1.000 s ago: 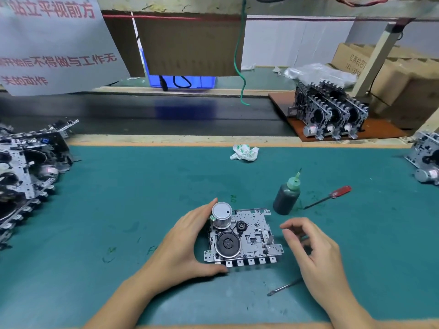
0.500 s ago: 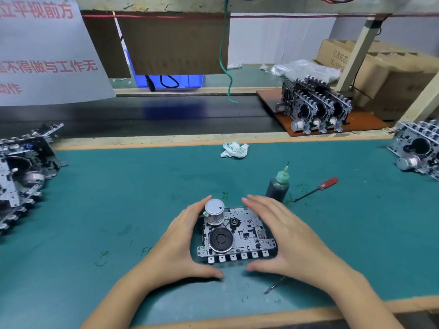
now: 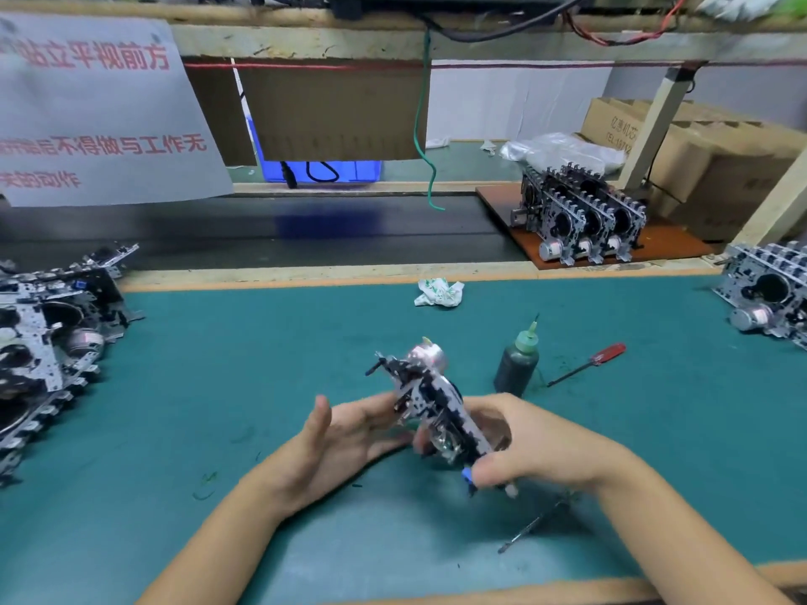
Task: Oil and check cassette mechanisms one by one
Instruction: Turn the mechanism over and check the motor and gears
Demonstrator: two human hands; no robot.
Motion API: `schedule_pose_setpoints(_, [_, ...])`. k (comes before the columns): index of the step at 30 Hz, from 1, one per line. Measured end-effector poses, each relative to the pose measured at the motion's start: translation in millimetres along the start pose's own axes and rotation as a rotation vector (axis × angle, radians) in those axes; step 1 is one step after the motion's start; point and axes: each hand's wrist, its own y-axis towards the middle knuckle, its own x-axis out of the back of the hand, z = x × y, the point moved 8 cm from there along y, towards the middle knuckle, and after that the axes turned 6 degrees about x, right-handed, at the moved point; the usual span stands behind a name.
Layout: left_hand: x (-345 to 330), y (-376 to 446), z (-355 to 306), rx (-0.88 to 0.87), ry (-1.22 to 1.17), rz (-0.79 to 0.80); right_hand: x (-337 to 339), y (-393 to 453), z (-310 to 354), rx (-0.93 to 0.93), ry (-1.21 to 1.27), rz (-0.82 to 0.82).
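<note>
A green mat (image 3: 218,386) covers the bench, with a dark belt (image 3: 305,238) running across at 12 o'clock beyond its far edge and a white sign (image 3: 96,115) with red characters hanging at 10 o'clock. Cardboard boxes (image 3: 716,168) sit at 2 o'clock behind a brown board (image 3: 672,246) that carries a row of mechanisms (image 3: 581,220) standing on edge. A large heap of mechanisms (image 3: 39,347) lies at 9 o'clock on the mat, and a smaller stack (image 3: 768,294) lies at 3 o'clock. At the centre, tilted up off the mat, is one mechanism (image 3: 432,408), blurred, its silver motor end pointing toward 12 o'clock. The right hand (image 3: 537,447) grips its near end, fingers curled round the frame. The left hand (image 3: 345,434) is at 9 o'clock of it, palm open and fingers straight, fingertips at its underside; whether they touch it I cannot tell. A dark oil bottle (image 3: 517,364) with a green nozzle stands upright just at 1 o'clock of the mechanism. A red-handled screwdriver (image 3: 587,364) lies at 3 o'clock of the bottle. A crumpled wad (image 3: 439,292) lies at 12 o'clock near the mat's far edge. A thin metal tool (image 3: 532,526) lies on the mat at 5 o'clock under the right wrist.
</note>
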Motion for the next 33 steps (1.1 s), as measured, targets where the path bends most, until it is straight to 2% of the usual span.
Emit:
schedule_pose_setpoints(2, [-11.7,10.5,9.0,0.13,-0.285,0.054,-28.6,3.0,4.2,0.076,0.377,0.1])
schedule_pose_setpoints(3, [-20.2,14.1,12.0,0.172,-0.398,0.104,-40.2,5.3,3.0,0.074,0.486,0.125])
schedule_pose_setpoints(5, [-38.5,17.9,5.2,0.137,-0.547,0.237,-43.9,8.8,-5.5,0.026,0.501,0.025])
schedule_pose_setpoints(8, [-39.8,18.1,-4.4,0.058,-0.611,0.287,-11.4,-0.4,-14.0,-0.031,0.137,-0.323])
schedule_pose_setpoints(10, [-30.2,19.5,-0.8,0.047,-0.695,0.222,19.3,-24.2,-2.3,0.012,-0.336,-0.555])
schedule_pose_setpoints(11, [-24.3,20.7,3.0,0.053,-0.704,0.157,25.8,-35.7,6.0,0.021,-0.609,-0.565])
schedule_pose_setpoints(12, [-18.8,22.2,7.4,0.063,-0.712,0.097,26.4,-42.7,6.6,0.008,-0.808,-0.471])
schedule_pose_setpoints(13, [-14.9,23.7,11.5,0.081,-0.722,0.042,24.3,-48.9,-2.5,-0.037,-0.907,-0.311])
schedule_pose_setpoints(15, [-10.2,27.9,21.3,0.137,-0.743,-0.042,24.3,-62.0,-27.2,-0.133,-0.914,-0.086])
schedule_pose_setpoints(18, [-3.0,31.4,31.0,0.201,-0.728,-0.143,30.8,-68.0,-39.8,-0.15,-0.951,-0.102])
schedule_pose_setpoints(20, [0.4,33.0,34.4,0.223,-0.728,-0.176,32.4,-62.4,-37.8,-0.127,-0.876,-0.132])
schedule_pose_setpoints(24, [2.6,33.5,39.5,0.248,-0.738,-0.187,21.3,-33.6,-26.8,-0.075,-0.281,-0.111])
schedule_pose_setpoints(25, [2.9,33.5,40.4,0.255,-0.738,-0.187,21.7,-23.9,-25.6,-0.074,-0.206,-0.128])
schedule_pose_setpoints(28, [3.6,34.8,42.6,0.273,-0.773,-0.173,27.4,2.3,-22.5,-0.078,-0.117,-0.168])
schedule_pose_setpoints(33, [4.8,37.7,46.8,0.296,-0.74,-0.184,16.9,12.1,-36.4,-0.14,0.076,-0.046])
